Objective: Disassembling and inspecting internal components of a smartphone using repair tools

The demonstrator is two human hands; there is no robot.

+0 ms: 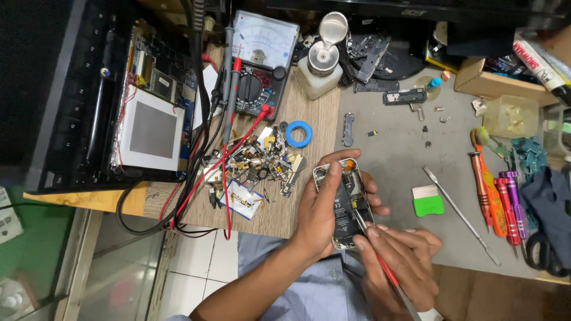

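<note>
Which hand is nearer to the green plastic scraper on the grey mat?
The right hand, holding a red-handled tool just below and left of the green scraper. The left hand grips the opened phone farther left.

A wooden bench carries a grey mat, multimeter, screwdrivers and loose parts.
</note>
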